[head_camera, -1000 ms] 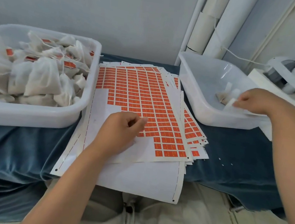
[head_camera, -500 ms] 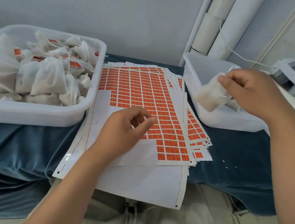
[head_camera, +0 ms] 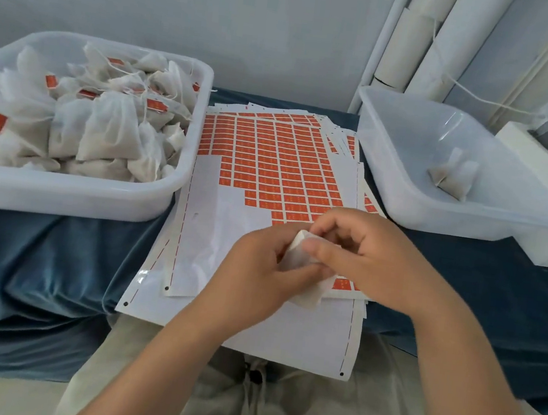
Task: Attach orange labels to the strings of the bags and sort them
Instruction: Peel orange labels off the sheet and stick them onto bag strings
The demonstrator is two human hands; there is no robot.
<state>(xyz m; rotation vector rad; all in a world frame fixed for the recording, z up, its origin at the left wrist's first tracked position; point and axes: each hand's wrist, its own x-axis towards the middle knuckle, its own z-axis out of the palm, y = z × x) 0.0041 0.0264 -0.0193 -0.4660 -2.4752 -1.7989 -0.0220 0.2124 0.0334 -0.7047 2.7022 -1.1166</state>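
Both grips are clamping on one bag [head_camera: 296,256]. The right hand [head_camera: 372,264] is laying its thumb across the bag's top corner with the fingers curled behind, and the left hand [head_camera: 257,274] is pinching the near side from below. They are likely holding it this close, low over the sheets [head_camera: 214,234], so the string can be found and a label pressed on. The string is hidden between the fingers, as is any peeled label.

The labels [head_camera: 271,158] are lying just beyond the knuckles, within easy reach. On the counter, the left bin [head_camera: 70,196] is holding a heap of tagged bags [head_camera: 109,132], and the right bin [head_camera: 409,162] is holding what looks like a last plain bag [head_camera: 452,179], so plain stock is feeding from the right and finished work is going left.

Half a second ago the right hand was lifting this bag beside the right bin while the left was picking at the labels; now the two are meeting over the sheets' near part.
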